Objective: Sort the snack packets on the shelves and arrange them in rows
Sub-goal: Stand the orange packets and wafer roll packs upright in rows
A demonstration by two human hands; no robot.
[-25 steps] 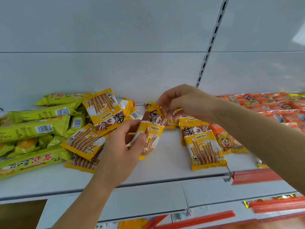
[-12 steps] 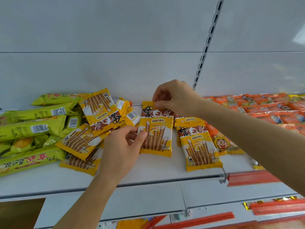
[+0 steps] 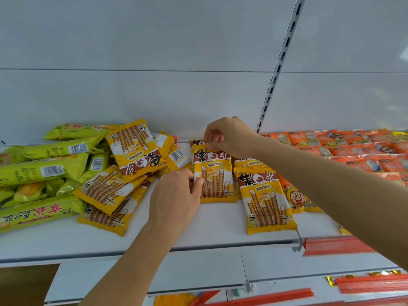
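Both hands hold 1 yellow packet (image 3: 215, 177) flat on the white shelf (image 3: 198, 226). The right hand (image 3: 229, 135) pinches its top edge between thumb and curled fingers; the left hand (image 3: 176, 197) pinches its left edge, thumb on the front. It lies just left of 2 matching packets (image 3: 265, 202), overlapping another at the back. A loose yellow pile (image 3: 114, 180) sits left, beside green packs (image 3: 42, 168); orange packets (image 3: 353, 149) lie right.

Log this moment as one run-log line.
step: aligning yellow wafer packet on shelf | left hand: pinches left edge | right hand: pinches top edge | neighbour packet: flat, right
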